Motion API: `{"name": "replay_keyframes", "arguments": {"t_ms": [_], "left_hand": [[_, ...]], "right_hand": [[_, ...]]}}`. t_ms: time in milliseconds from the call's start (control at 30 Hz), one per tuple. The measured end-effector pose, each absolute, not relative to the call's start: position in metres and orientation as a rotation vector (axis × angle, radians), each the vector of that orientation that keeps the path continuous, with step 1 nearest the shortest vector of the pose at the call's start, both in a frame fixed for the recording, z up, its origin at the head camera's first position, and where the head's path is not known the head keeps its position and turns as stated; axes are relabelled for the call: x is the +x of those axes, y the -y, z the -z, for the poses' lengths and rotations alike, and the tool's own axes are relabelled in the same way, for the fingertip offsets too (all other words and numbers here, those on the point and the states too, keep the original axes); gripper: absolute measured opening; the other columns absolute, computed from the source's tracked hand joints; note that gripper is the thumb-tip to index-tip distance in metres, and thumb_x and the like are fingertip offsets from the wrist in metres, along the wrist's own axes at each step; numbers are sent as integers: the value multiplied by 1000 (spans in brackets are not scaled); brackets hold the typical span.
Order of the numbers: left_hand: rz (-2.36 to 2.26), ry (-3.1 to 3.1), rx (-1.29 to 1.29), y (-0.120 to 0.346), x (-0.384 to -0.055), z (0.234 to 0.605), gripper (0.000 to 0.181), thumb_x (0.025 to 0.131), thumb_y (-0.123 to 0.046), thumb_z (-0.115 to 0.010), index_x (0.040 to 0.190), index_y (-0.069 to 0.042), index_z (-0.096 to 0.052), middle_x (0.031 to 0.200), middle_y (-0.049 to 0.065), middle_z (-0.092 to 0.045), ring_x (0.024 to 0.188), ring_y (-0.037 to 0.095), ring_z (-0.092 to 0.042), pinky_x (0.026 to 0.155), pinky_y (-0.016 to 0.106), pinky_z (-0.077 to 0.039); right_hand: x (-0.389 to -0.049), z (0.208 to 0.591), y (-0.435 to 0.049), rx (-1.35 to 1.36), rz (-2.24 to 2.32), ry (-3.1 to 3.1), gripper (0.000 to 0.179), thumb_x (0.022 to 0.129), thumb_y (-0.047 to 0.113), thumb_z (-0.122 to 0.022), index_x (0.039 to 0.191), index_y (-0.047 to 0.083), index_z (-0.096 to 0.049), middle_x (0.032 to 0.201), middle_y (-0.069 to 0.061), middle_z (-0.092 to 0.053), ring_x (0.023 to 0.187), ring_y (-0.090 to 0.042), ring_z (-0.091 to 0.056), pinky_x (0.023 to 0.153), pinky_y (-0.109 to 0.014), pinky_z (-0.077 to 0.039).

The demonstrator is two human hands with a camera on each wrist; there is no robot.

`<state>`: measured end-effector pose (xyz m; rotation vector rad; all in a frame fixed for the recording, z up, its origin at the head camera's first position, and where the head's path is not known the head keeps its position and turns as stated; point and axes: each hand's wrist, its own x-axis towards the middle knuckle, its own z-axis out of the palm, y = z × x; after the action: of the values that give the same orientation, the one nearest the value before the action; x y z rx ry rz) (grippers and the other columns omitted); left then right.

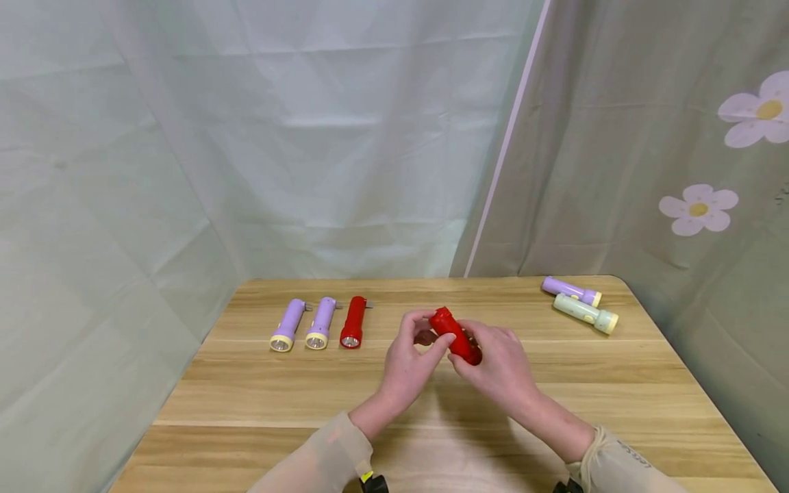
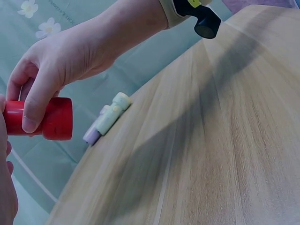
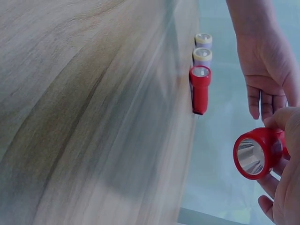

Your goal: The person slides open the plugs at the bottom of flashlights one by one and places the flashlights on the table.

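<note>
Above the middle of the wooden table, both hands hold a red flashlight (image 1: 455,335). The left hand (image 1: 409,359) pinches it near the tail end between thumb and fingers. Around its wider head end, the right hand (image 1: 501,361) curls thumb and fingers. In the right wrist view the lens of this flashlight (image 3: 251,155) shows its silvery reflector, unlit. The left wrist view catches the red head (image 2: 58,119) beyond the right thumb, with only a strip of the left hand (image 2: 6,178) at the edge.
To the left, two purple flashlights (image 1: 288,326) (image 1: 322,324) and another red flashlight (image 1: 354,322) lie in a row, metal prongs sticking out beside their tails. A pale green flashlight (image 1: 582,311) and a purple one (image 1: 567,289) lie at the back right of the table (image 1: 277,404). Curtains (image 1: 370,137) hang behind.
</note>
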<state>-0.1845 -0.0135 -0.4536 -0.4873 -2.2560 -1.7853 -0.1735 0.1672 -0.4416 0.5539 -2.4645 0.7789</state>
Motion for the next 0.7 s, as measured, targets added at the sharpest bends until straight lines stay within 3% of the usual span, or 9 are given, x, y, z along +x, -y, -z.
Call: {"name": "replay_keyframes", "arguments": {"t_ms": [333, 700], "left_hand": [[1780, 2278, -485, 13, -184, 454, 49, 93, -44, -75, 132, -28, -49, 109, -9, -68, 96, 14, -61, 82, 40, -53], [1745, 2264, -496, 13, -184, 455, 48, 93, -42, -75, 131, -28, -50, 108, -10, -67, 95, 13, -61, 82, 41, -53]], "right_hand": [[-172, 440, -168, 550, -728, 2485, 51, 77, 21, -87, 124, 14, -68, 102, 2, -75, 86, -14, -68, 97, -51, -45], [-171, 439, -168, 544, -715, 2509, 52, 78, 20, -87, 125, 14, -68, 105, 2, -75, 91, -16, -69, 111, -63, -31]]}}
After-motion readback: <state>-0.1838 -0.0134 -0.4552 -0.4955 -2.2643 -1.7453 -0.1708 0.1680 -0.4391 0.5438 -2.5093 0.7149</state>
